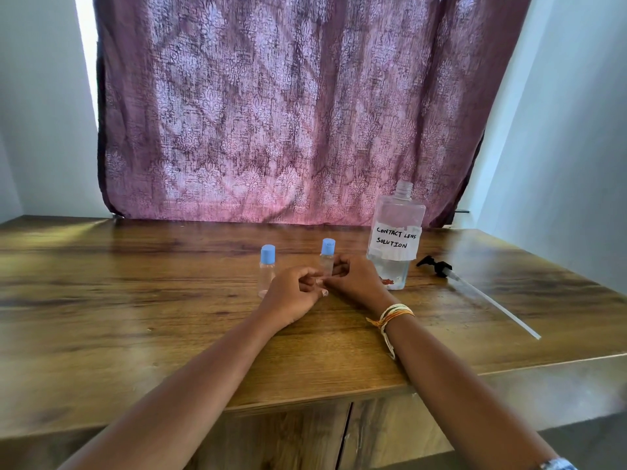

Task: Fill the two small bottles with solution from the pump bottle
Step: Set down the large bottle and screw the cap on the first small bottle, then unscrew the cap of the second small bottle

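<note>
The right hand (356,281) has its fingers curled around the lower body of the right small bottle (327,259), a pinching grip on the clear plastic just below the blue cap. The left hand (291,298) rests beside it on the counter (135,317), its fingers loosely bent and meeting the right hand's fingertips at the base of that same bottle; whether the left grip actually presses on the bottle cannot be told. A bundle of pale and orange thread bracelets (390,315) circles the right wrist.

The left small bottle (267,269) stands upright just beyond the left hand's knuckles, capped in blue, with nothing holding it. Both small bottles sit near the middle of the counter, somewhat toward its far edge.

Just to the right of the right hand stands the pump bottle (395,235), clear, its neck uncapped, with a hand-lettered label reading "CONTACT LENS SOLUTION" and liquid showing low in its body. Its pump head (437,266), black with a long white tube, lies flat on the counter further toward the right edge, the tube pointing to the near right corner.

A patterned purple curtain (288,113) hangs behind the counter's far edge.
</note>
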The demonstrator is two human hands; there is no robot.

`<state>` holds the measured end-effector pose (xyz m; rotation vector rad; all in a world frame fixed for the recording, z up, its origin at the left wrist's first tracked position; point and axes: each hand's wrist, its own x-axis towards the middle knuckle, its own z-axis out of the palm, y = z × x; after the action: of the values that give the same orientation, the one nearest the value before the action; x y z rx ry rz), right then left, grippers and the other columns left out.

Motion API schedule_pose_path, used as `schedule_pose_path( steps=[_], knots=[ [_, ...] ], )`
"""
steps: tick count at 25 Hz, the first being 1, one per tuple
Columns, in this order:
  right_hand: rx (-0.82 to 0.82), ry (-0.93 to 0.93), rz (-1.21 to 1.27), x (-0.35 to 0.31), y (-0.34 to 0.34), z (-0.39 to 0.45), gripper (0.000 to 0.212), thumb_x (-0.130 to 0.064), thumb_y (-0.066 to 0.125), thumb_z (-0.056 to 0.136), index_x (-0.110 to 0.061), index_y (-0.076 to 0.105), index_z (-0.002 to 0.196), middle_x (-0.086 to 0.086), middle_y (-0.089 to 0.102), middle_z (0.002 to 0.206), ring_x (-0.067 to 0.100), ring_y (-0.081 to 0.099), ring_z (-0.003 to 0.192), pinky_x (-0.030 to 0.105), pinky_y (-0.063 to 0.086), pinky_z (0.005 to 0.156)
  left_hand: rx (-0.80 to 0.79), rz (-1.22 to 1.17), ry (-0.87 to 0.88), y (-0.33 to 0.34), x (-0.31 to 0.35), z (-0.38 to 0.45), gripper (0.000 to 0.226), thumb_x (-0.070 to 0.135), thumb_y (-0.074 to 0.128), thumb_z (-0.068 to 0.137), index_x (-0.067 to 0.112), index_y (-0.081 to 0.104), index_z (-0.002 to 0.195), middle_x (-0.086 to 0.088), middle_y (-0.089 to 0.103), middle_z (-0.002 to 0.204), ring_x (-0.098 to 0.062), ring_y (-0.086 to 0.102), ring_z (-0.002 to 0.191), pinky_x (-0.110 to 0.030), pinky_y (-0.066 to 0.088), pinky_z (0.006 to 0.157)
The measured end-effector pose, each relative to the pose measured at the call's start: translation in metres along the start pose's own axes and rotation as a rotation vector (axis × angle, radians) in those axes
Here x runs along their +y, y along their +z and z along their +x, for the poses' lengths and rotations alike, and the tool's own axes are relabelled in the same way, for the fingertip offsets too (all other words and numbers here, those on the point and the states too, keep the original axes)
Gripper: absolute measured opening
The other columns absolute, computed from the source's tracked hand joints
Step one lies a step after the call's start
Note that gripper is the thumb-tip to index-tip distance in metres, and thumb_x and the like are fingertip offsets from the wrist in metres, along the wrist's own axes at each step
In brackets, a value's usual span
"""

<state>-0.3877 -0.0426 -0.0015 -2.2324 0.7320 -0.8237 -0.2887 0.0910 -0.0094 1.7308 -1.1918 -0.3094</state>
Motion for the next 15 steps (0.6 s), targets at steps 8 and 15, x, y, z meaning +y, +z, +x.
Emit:
schedule_pose_path(
  steps=[8,15],
  knots=[
    [0.068,0.094,-0.09,-0.006,0.005,-0.009,0.04,-0.025,0.085,0.068,-0.012,0.07,0.103,0.004,0.074,0.091,0.011,0.067,0.082,0.029,0.056,0.082,0.023,0.118,0.08,-0.007,0.007,-0.011,0.017,0.013,0.069,0.086,0.015,0.075,0.101,0.004,0.073,0.103,-0.001,0.061,0.09,-0.002,0.039,0.071],
    [0.07,0.204,-0.201,-0.03,0.011,-0.046,0.027,-0.013,0.061,0.08,-0.004,0.054,0.104,0.017,0.064,0.109,0.032,0.059,0.103,0.042,0.049,0.089,0.043,0.201,0.082,-0.024,0.004,-0.036,0.012,0.013,0.067,0.086,0.017,0.077,0.091,0.003,0.075,0.095,-0.005,0.063,0.088,-0.006,0.038,0.072]
  ],
)
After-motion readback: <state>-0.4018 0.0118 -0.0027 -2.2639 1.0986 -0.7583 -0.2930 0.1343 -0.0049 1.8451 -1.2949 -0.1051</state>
